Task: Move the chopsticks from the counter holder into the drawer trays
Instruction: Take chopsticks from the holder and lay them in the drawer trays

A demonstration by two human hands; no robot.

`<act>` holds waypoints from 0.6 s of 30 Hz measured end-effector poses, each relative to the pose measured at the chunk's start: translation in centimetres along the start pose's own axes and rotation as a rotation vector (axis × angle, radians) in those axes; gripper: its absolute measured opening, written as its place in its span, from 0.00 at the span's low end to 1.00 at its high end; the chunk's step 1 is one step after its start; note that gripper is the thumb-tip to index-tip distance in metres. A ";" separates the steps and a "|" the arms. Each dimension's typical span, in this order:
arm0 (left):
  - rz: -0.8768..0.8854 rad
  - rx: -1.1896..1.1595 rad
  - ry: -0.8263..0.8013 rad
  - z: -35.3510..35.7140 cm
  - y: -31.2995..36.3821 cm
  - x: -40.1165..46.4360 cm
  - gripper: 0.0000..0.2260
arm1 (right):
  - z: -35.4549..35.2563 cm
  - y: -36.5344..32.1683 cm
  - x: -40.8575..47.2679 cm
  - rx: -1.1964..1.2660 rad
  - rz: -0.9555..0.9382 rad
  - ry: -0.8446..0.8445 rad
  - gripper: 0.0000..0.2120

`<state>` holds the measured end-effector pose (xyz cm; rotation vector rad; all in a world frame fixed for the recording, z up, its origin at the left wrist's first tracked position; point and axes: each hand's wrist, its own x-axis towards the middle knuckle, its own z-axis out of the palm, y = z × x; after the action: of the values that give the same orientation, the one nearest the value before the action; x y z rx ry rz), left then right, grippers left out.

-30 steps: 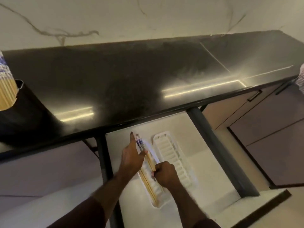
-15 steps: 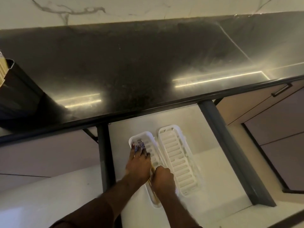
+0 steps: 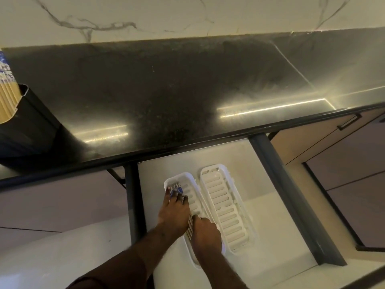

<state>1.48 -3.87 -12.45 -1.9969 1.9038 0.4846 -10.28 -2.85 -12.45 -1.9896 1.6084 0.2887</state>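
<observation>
Two white slotted trays lie side by side in the open drawer [image 3: 245, 155]. In the left tray [image 3: 190, 185] lies a bundle of wooden chopsticks [image 3: 176, 188] with blue-patterned tops. My left hand [image 3: 174, 212] lies flat on the upper part of the bundle with its fingers spread over the patterned ends. My right hand [image 3: 205, 232] presses on the lower part of the bundle. The right tray [image 3: 225, 205] holds nothing. At the far left of the counter stands the black holder [image 3: 27, 122] with more chopsticks [image 3: 6, 94] sticking out.
The black counter [image 3: 166, 90] overhangs the back of the drawer. Dark grey drawer rails [image 3: 291, 195] run along both sides. A closed cabinet front with a black handle [image 3: 350, 122] sits to the right. Marbled white wall behind.
The chopstick bundle went from tilted above the left tray to lying flat in it. My left hand's fingers came down over the patterned ends; my right hand stayed on the lower part.
</observation>
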 end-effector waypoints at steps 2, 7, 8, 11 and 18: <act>0.045 -0.024 0.024 -0.8 0.0 -0.4 0.27 | -0.1 0.0 -0.2 -0.034 -0.009 0.011 0.15; 0.090 -0.095 0.075 -3.2 -0.5 -2.4 0.24 | -1.9 -0.1 -1.3 -0.043 -0.078 0.068 0.16; 0.092 -0.134 0.104 -4.0 -0.9 -2.9 0.24 | -2.8 -0.8 -1.6 -0.026 -0.078 0.084 0.16; 0.110 -0.290 0.241 -8.2 -2.5 -4.3 0.24 | -7.0 -3.8 -1.6 0.049 -0.125 0.166 0.13; 0.169 -0.628 0.756 -23.0 -10.4 -7.8 0.22 | -22.0 -15.4 -3.3 0.164 -0.331 0.600 0.09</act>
<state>11.78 -7.29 11.64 -2.7032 2.6216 0.4423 -0.35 -10.19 11.62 -2.2886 1.5219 -0.6006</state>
